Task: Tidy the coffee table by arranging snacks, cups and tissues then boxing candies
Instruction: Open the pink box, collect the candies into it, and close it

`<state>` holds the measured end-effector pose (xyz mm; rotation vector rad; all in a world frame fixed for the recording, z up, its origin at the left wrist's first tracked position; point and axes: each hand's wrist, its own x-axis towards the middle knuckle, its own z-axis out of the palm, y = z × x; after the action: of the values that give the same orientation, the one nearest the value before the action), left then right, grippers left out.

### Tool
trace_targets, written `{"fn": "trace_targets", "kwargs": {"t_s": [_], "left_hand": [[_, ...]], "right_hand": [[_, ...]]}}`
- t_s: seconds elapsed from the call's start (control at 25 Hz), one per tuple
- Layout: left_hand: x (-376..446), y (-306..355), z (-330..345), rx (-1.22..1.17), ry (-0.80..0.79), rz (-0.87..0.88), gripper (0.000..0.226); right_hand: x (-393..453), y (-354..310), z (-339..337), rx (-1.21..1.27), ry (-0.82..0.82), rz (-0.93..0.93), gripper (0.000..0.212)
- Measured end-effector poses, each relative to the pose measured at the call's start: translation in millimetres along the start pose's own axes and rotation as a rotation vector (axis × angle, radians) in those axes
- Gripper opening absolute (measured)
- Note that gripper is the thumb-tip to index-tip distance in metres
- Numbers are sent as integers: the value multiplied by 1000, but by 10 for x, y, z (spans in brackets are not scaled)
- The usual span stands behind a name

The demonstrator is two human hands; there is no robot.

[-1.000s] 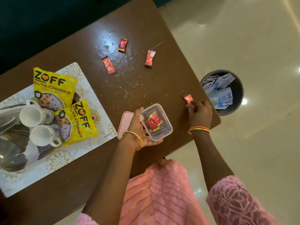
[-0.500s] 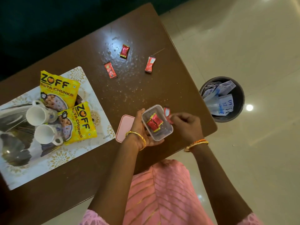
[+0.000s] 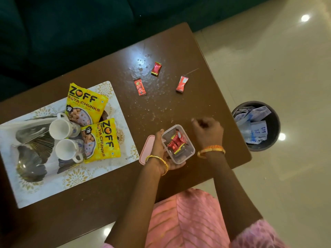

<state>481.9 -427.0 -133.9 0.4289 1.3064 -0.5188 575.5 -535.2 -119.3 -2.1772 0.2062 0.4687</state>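
Left hand [image 3: 162, 151] grasps clear box [image 3: 179, 144] of candies [image 3: 175, 143]; right hand [image 3: 207, 132] empty, loosely curled, just right of box.

A home living room: a low brown coffee table [image 3: 179, 108] stands before a dark green sofa [image 3: 71, 33] on the far side, on glossy cream floor tiles [image 3: 268, 59], with a small bin [image 3: 272, 140] at the right.

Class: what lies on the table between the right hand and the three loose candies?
Head view: only bare brown table with pale specks between right hand and loose candies.
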Motion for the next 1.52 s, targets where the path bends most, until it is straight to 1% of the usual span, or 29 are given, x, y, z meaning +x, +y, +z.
{"fn": "trace_targets", "kwargs": {"t_s": [0.08, 0.2, 0.32, 0.4, 0.56, 0.72, 0.8, 0.88, 0.96, 1.04, 1.08, 1.16, 1.28, 1.36, 1.44, 1.48, 1.52], "left_hand": [[-15, 69, -75, -19, 6, 12, 63], [-60, 222, -185, -81, -30, 10, 63], [-97, 388, -272, -110, -47, 45, 65], [-118, 486, -298, -124, -64, 63, 66], [-140, 616, -328, -131, -76, 80, 70], [-106, 672, -374, -153, -82, 69, 73], [-97, 680, -404, -168, -95, 62, 71], [-95, 684, -431, -175, -103, 55, 72], [-104, 692, -442, -184, -107, 43, 73], [-126, 710, -434, -183, -113, 29, 75], [-135, 718, -432, -181, -115, 21, 76], [-164, 736, -432, -184, -117, 13, 76], [-209, 766, -455, -194, -129, 25, 77], [-227, 782, -485, -218, -137, 37, 78], [-239, 798, -505, -241, -146, 45, 78], [-240, 800, -513, -247, -155, 46, 78], [-242, 797, -526, -252, -162, 45, 77]], "right_hand": [[376, -165, 153, 2, 19, 36, 16], [883, -427, 526, -5, 85, 70, 19], [1106, -497, 849, -61, 142, 143, 33], [1154, -453, 958, -98, 169, 176, 36], [1186, -387, 972, -28, 176, 221, 24], [1076, -430, 791, 132, 64, 292, 16], [813, -451, 687, 178, -16, 242, 13], [437, -443, 592, 178, -110, 112, 10], [69, -413, 537, 142, -197, -6, 10], [-189, -379, 543, 66, -245, -105, 1], [-265, -375, 561, 9, -250, -157, 7], [-317, -388, 597, -82, -245, -225, 15], [-198, -497, 583, -128, -258, -215, 17], [-96, -603, 567, -157, -354, -230, 17], [-50, -681, 601, -251, -469, -281, 18], [-47, -701, 627, -295, -491, -314, 18], [-39, -711, 653, -309, -462, -338, 18]]}}
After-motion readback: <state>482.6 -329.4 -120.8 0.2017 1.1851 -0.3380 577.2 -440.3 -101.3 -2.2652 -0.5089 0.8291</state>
